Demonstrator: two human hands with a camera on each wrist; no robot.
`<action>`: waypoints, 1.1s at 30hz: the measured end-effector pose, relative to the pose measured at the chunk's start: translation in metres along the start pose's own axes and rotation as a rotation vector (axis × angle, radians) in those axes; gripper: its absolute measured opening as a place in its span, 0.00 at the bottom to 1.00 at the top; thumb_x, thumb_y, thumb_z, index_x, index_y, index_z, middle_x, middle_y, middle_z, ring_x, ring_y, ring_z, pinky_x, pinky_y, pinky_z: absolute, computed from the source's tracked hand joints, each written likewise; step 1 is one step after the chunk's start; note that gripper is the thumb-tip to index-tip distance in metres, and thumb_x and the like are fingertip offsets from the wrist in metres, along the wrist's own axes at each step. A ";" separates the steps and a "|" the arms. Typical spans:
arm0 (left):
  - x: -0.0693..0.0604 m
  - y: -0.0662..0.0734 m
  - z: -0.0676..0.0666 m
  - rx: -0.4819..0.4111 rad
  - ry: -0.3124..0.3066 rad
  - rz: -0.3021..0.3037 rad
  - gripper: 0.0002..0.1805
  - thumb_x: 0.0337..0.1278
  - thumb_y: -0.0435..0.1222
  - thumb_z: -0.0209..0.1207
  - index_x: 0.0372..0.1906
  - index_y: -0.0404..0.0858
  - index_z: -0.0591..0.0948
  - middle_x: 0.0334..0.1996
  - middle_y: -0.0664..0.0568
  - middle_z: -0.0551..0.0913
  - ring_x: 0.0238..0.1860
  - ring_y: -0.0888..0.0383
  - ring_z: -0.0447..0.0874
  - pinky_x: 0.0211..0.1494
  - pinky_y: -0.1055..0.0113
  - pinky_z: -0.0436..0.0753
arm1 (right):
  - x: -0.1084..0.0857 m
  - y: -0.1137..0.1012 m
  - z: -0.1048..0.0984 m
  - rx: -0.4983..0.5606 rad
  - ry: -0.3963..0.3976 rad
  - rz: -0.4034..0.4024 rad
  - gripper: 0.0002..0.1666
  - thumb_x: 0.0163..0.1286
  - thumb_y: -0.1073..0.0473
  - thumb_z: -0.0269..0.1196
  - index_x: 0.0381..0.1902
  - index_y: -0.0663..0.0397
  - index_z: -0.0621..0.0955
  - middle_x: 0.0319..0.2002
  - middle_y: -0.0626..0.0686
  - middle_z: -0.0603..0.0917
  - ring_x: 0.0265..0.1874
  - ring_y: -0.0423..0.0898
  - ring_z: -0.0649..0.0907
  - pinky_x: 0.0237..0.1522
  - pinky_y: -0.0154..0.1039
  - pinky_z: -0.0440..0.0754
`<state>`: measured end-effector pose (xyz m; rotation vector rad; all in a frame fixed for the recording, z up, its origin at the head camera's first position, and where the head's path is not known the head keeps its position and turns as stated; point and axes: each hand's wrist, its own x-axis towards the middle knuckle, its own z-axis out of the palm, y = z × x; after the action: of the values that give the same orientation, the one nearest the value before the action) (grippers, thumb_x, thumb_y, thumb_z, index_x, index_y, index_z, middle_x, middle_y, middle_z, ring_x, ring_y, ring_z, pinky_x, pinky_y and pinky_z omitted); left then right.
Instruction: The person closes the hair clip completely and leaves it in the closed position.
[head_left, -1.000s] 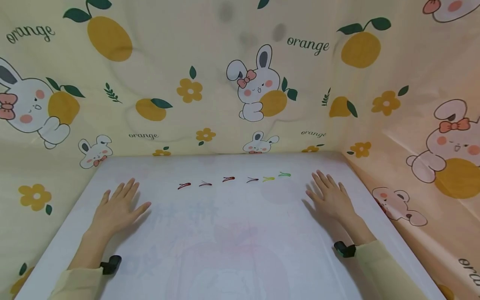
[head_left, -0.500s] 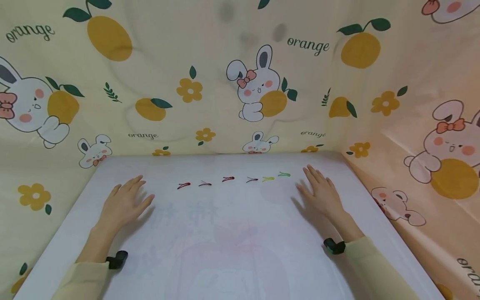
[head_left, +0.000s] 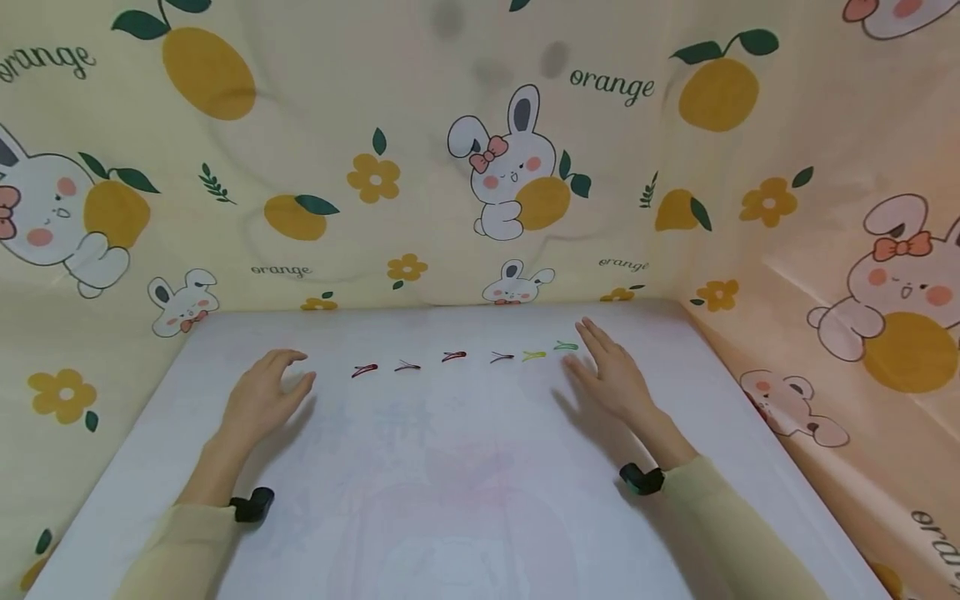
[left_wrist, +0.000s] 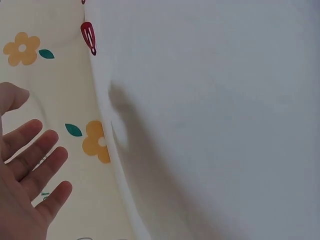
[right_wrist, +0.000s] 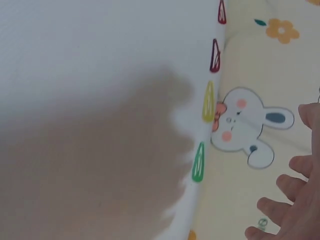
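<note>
Six small hair clips lie in a loose row near the far edge of the white table. From the left come a red clip (head_left: 365,370), a dark clip (head_left: 407,366), another red clip (head_left: 453,356), a dark red clip (head_left: 502,357), a yellow clip (head_left: 534,356) and a green clip (head_left: 566,345). My left hand (head_left: 258,400) hovers left of the row, fingers slightly bent, holding nothing. My right hand (head_left: 617,379) is just right of the green clip (right_wrist: 198,162), fingers extended and empty, its shadow on the table.
The white tabletop (head_left: 450,500) stretches from the near side to a patterned cloth (head_left: 315,125) hanging behind it. The same cloth covers the left and right sides. A dark band sits on each wrist.
Both hands have moved inward toward the row of clips, the right one now close to the green clip. The left fingers have bent a little more. The clips lie where they were.
</note>
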<state>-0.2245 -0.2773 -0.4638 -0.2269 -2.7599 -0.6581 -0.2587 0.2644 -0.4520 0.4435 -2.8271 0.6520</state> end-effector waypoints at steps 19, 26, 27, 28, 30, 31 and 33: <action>0.032 0.015 0.021 -0.113 -0.065 -0.004 0.15 0.72 0.36 0.61 0.54 0.30 0.81 0.52 0.37 0.81 0.52 0.39 0.80 0.53 0.42 0.79 | 0.022 -0.042 0.017 0.055 -0.062 -0.072 0.42 0.81 0.41 0.56 0.83 0.53 0.59 0.83 0.55 0.57 0.79 0.61 0.61 0.76 0.63 0.59; 0.040 0.014 0.031 -0.139 -0.118 -0.012 0.14 0.71 0.36 0.61 0.53 0.31 0.82 0.50 0.39 0.82 0.50 0.41 0.81 0.52 0.45 0.81 | 0.029 -0.056 0.024 0.061 -0.082 -0.121 0.42 0.81 0.40 0.55 0.83 0.51 0.59 0.83 0.53 0.57 0.78 0.61 0.62 0.75 0.64 0.60; 0.041 0.013 0.032 -0.141 -0.127 -0.013 0.14 0.71 0.36 0.61 0.53 0.31 0.82 0.50 0.39 0.82 0.50 0.42 0.81 0.53 0.45 0.81 | 0.030 -0.058 0.025 0.062 -0.085 -0.130 0.42 0.81 0.40 0.55 0.83 0.51 0.60 0.82 0.53 0.58 0.78 0.61 0.63 0.75 0.64 0.61; 0.042 0.013 0.033 -0.147 -0.135 -0.014 0.14 0.71 0.35 0.61 0.53 0.31 0.82 0.50 0.39 0.82 0.50 0.42 0.81 0.53 0.46 0.81 | 0.032 -0.060 0.027 0.057 -0.089 -0.138 0.42 0.81 0.40 0.55 0.83 0.51 0.60 0.82 0.53 0.58 0.78 0.61 0.63 0.75 0.64 0.61; 0.044 0.012 0.035 -0.157 -0.156 -0.018 0.13 0.70 0.35 0.61 0.53 0.32 0.82 0.49 0.39 0.82 0.49 0.43 0.81 0.53 0.46 0.81 | 0.034 -0.065 0.029 0.054 -0.099 -0.152 0.41 0.81 0.40 0.55 0.83 0.50 0.59 0.82 0.53 0.58 0.78 0.61 0.63 0.74 0.63 0.62; 0.045 0.012 0.036 -0.161 -0.165 -0.015 0.13 0.70 0.34 0.62 0.53 0.32 0.82 0.49 0.39 0.82 0.49 0.43 0.81 0.52 0.47 0.81 | 0.035 -0.068 0.031 0.052 -0.104 -0.158 0.41 0.81 0.40 0.54 0.83 0.50 0.59 0.82 0.52 0.58 0.78 0.60 0.63 0.75 0.63 0.62; 0.047 0.012 0.038 -0.168 -0.183 -0.011 0.13 0.69 0.34 0.62 0.53 0.32 0.82 0.48 0.40 0.82 0.47 0.44 0.81 0.51 0.48 0.81 | 0.038 -0.073 0.033 0.050 -0.112 -0.174 0.41 0.81 0.40 0.55 0.83 0.50 0.60 0.82 0.52 0.58 0.78 0.60 0.63 0.75 0.62 0.63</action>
<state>-0.2754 -0.2459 -0.4761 -0.3226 -2.8814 -0.9155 -0.2740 0.1770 -0.4425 0.7472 -2.8381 0.6827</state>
